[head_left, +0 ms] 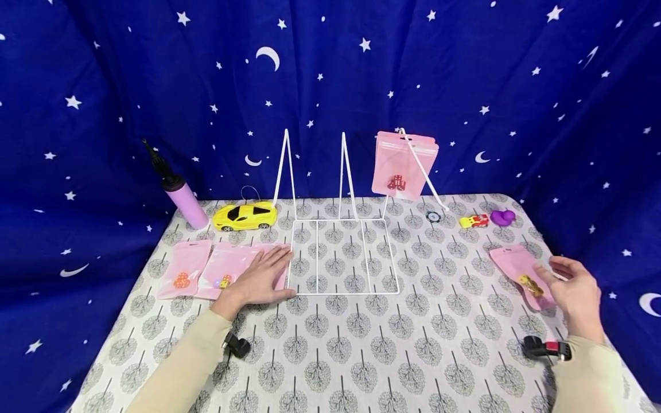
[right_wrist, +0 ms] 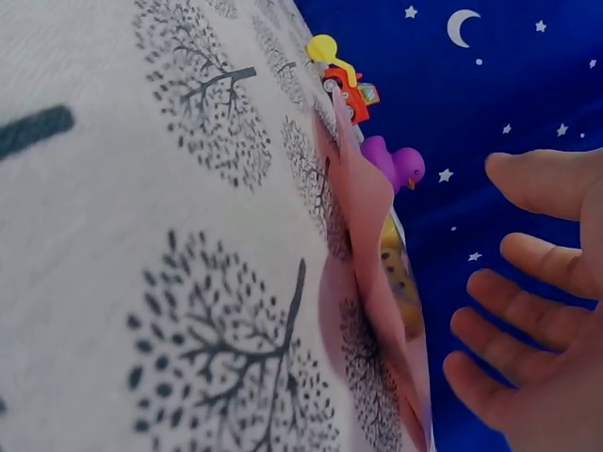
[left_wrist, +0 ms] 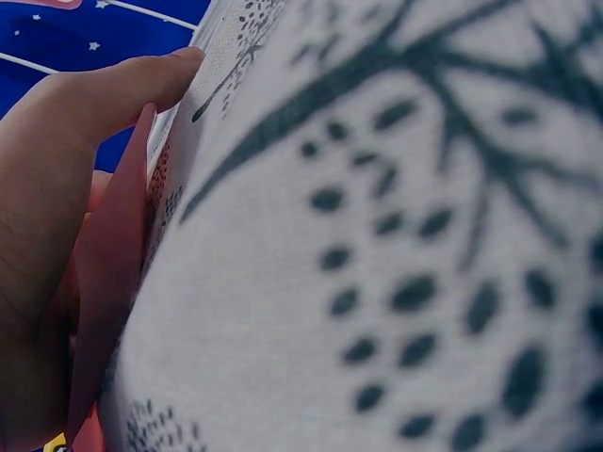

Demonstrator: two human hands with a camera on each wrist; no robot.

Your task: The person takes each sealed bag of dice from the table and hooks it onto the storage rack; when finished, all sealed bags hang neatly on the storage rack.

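My left hand (head_left: 258, 280) rests on a pink zip pouch (head_left: 282, 279) beside the left side of a white wire rack (head_left: 351, 294). Its fingers lie straight, fingertips right at the rack's wire; the left wrist view shows the pouch's pink edge (left_wrist: 108, 273) under the palm. Two more pink pouches lie to the left, one with orange dice (head_left: 182, 280), one with mixed dice (head_left: 225, 281). At the right, my right hand (head_left: 577, 289) hovers with relaxed fingers over a pink pouch (head_left: 513, 261) holding gold dice. In the right wrist view, a gap separates the fingers from that pouch.
Pink pouches with red dice (head_left: 396, 183) hang from the rack's right prong. Along the back stand a lilac hand pump (head_left: 188, 206) and a yellow toy car (head_left: 245, 217). A small compass-like disc (head_left: 433, 217), a red-yellow toy vehicle (head_left: 474, 221) and a purple duck (head_left: 502, 218) lie at the back right.
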